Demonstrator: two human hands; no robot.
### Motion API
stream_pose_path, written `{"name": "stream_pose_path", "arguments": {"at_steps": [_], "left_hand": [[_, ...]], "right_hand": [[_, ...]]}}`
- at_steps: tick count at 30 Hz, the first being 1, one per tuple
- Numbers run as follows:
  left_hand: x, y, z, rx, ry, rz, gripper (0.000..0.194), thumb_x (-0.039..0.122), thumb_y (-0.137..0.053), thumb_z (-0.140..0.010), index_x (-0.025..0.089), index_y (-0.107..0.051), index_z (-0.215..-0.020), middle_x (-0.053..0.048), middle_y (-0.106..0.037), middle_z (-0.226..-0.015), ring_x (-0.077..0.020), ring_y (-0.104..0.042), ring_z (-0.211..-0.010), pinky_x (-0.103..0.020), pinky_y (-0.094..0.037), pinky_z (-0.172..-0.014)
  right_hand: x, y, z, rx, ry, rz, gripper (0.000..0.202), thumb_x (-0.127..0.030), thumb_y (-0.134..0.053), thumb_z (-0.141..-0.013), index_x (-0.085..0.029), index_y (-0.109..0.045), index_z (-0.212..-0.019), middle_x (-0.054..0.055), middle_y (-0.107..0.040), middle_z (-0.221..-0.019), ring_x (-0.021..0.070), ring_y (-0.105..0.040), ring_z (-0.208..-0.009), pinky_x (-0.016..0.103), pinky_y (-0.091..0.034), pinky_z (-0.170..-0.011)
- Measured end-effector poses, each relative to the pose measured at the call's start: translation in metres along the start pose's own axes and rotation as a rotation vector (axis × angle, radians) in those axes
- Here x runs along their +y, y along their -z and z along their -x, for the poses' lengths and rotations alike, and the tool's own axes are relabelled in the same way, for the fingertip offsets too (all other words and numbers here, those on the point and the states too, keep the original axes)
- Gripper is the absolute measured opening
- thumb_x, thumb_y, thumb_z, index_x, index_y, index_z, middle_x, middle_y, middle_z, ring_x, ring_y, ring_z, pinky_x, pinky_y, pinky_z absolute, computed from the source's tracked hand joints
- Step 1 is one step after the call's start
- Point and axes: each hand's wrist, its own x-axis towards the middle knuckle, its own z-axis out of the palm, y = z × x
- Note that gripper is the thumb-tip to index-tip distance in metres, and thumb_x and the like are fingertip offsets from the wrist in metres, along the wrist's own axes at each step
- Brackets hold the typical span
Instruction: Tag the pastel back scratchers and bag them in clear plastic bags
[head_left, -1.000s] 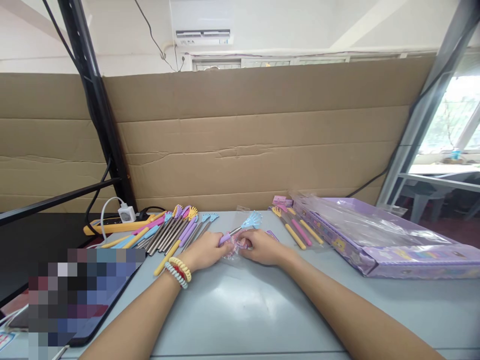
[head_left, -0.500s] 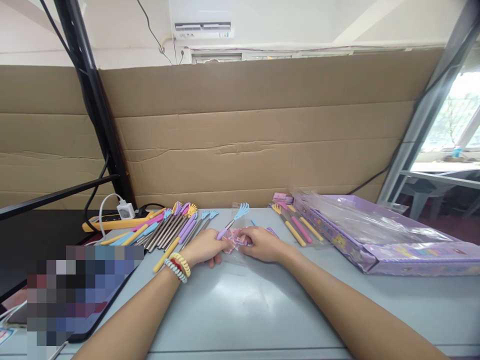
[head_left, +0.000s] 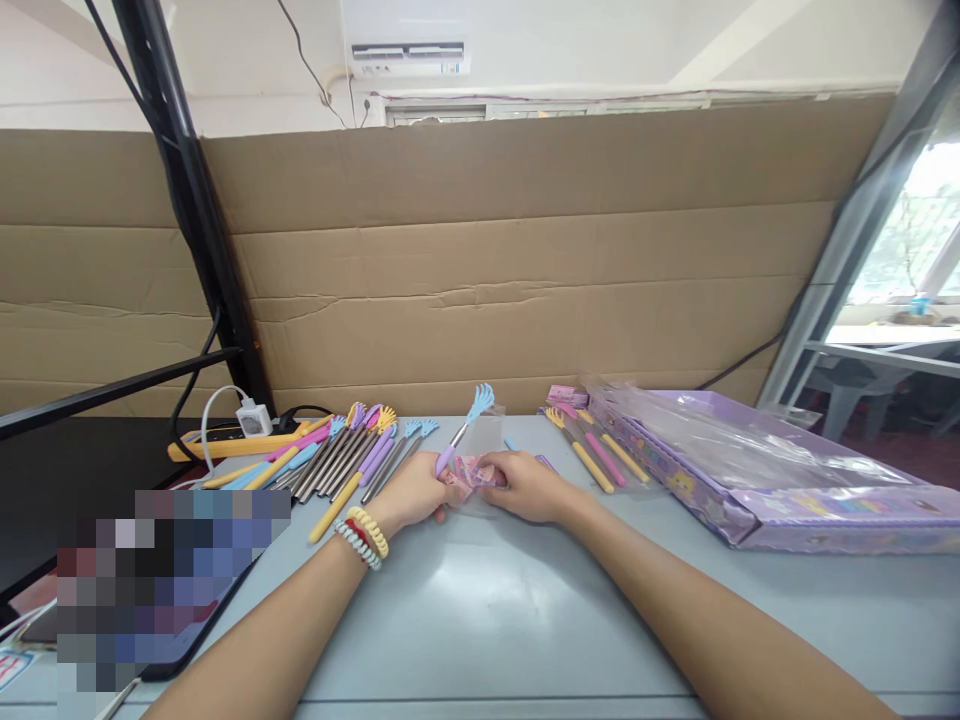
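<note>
My left hand (head_left: 415, 495), with beaded bands at the wrist, is closed round the purple handle of a back scratcher (head_left: 456, 444). Its light blue claw head points up and away. Between my hands lies a pink printed card (head_left: 466, 474), which the fingers of both hands touch. A clear plastic bag (head_left: 487, 434) shows around and behind the card. The thumb and fingers of my right hand (head_left: 527, 487) pinch the right edge of the card and bag. How far the bag reaches under my hands is hidden.
Several back scratchers (head_left: 330, 465) lie piled on the left of the grey table (head_left: 480, 620). A few bagged ones (head_left: 592, 450) lie to the right, beside a purple box (head_left: 750, 500) with clear plastic bags on it. A tablet-like device (head_left: 180, 650) is at the left front; cardboard (head_left: 525, 270) stands behind.
The back scratcher has risen slightly and stands steeper, its blue head a little further left. More of the clear bag shows behind it. Both hands stay near the same spot.
</note>
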Motion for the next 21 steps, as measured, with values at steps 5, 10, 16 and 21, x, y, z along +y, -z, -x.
{"name": "stream_pose_path", "arguments": {"at_steps": [5,10,16,21], "left_hand": [[0.000,0.004,-0.006,0.302,-0.145,0.176,0.029,0.024,-0.057,-0.064,0.020,-0.029,-0.056,0.009,-0.038,-0.041,-0.0072,-0.043,-0.039,-0.019,-0.033,-0.040],[0.011,0.005,0.000,0.370,-0.168,0.372,0.034,0.032,-0.059,-0.065,0.021,-0.028,-0.058,0.009,-0.039,-0.041,-0.0061,-0.039,-0.035,-0.018,-0.030,-0.036],[0.008,0.004,-0.001,0.298,-0.211,0.380,0.041,0.040,-0.061,-0.064,0.021,-0.025,-0.059,0.010,-0.037,-0.045,-0.0043,-0.036,-0.037,-0.018,-0.030,-0.037],[0.004,0.001,-0.002,0.195,-0.253,0.232,0.042,0.045,-0.061,-0.064,0.020,-0.028,-0.058,0.009,-0.034,-0.049,-0.0055,-0.037,-0.045,-0.020,-0.034,-0.044]], "right_hand": [[0.002,0.006,-0.004,0.191,-0.230,-0.042,0.039,-0.048,-0.041,-0.079,-0.016,-0.056,-0.062,0.002,-0.057,-0.056,0.0111,-0.045,-0.052,0.023,-0.027,-0.049],[-0.003,0.008,-0.003,-0.092,-0.230,-0.467,0.057,-0.061,-0.032,-0.079,-0.015,-0.057,-0.057,0.003,-0.057,-0.047,0.0091,-0.042,-0.042,0.022,-0.031,-0.046],[-0.013,0.006,-0.002,-0.280,-0.265,-0.994,0.061,-0.066,-0.027,-0.078,-0.015,-0.059,-0.088,0.004,-0.063,-0.055,0.0065,-0.034,-0.032,0.020,-0.020,-0.035],[-0.016,0.004,-0.003,-0.178,-0.293,-1.230,0.044,-0.056,-0.048,-0.075,-0.017,-0.053,-0.094,0.003,-0.064,-0.061,0.0077,-0.043,-0.036,0.019,-0.022,-0.033]]}}
